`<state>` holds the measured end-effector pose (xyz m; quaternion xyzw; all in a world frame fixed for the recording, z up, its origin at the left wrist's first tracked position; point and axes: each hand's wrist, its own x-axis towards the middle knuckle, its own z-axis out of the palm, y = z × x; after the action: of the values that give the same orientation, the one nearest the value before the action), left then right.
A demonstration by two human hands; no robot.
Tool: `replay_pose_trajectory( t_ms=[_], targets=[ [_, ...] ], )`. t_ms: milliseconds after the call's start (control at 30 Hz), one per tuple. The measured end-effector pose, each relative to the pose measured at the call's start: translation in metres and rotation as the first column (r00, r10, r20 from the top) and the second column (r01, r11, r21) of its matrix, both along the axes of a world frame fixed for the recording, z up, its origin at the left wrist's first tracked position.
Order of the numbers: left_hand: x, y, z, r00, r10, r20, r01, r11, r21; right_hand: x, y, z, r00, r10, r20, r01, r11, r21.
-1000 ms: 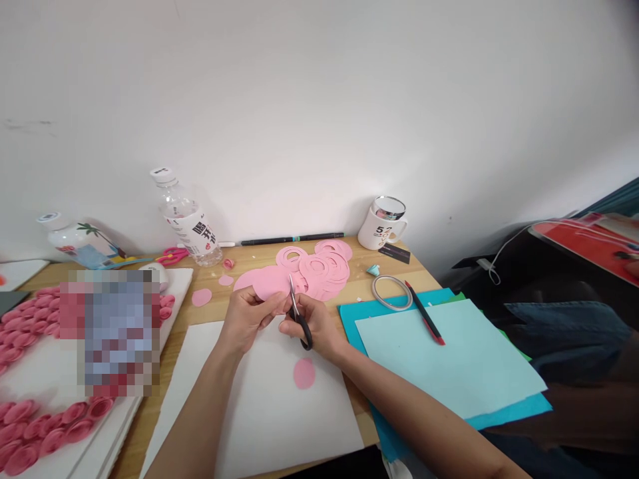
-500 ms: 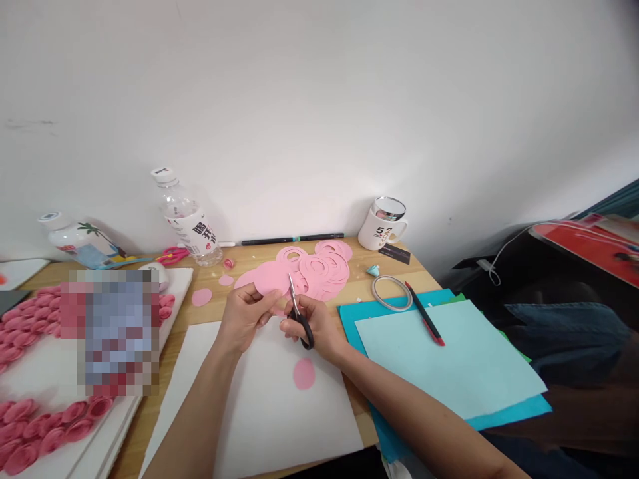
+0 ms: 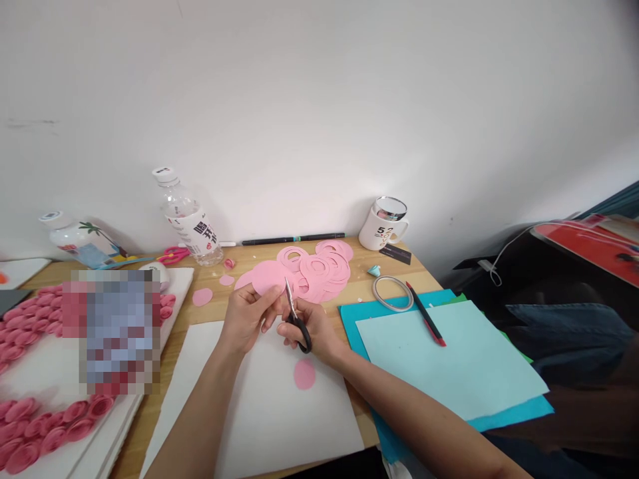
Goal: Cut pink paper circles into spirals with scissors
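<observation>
Head view: centre frame, the left hand (image 3: 244,318) pinches a pink paper disc (image 3: 269,274); the right hand (image 3: 317,329) grips black-handled scissors (image 3: 291,304), loops partly hidden by fingers. Lower left, a pixelated patch (image 3: 120,326) masks some pink paper flowers (image 3: 80,428), others cut off. I read 喝开水 on the bottle (image 3: 188,229) left of centre, "5" on the mug (image 3: 372,233).

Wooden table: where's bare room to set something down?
Bare: the white paper sheet between the forearms, in front of the pink paper circle; the pale-blue paper sheet left of the red-and-black pen. Crowded: behind the black-handled scissors, where pink paper rings pile up.
</observation>
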<state>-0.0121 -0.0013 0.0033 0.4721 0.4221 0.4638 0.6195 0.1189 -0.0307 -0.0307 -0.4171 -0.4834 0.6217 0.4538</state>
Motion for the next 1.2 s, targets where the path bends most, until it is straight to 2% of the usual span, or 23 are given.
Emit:
replay_pose_trajectory(
  t_ms=[200,400,900,1200],
  targets=[
    [0.0022,-0.0014,-0.0023,0.998,0.027,-0.056,-0.028,1.000,-0.015,0.0015,0.0029,-0.0021,0.998,0.028,-0.057,-0.026,0.999,0.048],
    [0.0002,-0.0015,-0.0033,0.997,-0.013,-0.070,0.011,1.000,-0.027,0.0050,0.0048,-0.0009,0.996,0.028,-0.084,-0.019,0.994,0.108],
    [-0.0011,-0.0009,-0.0002,0.994,0.005,-0.109,-0.003,1.000,0.010,0.0037,0.0036,0.0017,0.998,0.028,-0.058,-0.024,0.996,0.084],
    [-0.0039,0.0003,-0.0004,0.996,0.011,-0.090,-0.012,1.000,-0.014,0.0045,0.0024,0.0036,0.998,-0.001,-0.068,0.005,0.998,0.066]
  ],
)
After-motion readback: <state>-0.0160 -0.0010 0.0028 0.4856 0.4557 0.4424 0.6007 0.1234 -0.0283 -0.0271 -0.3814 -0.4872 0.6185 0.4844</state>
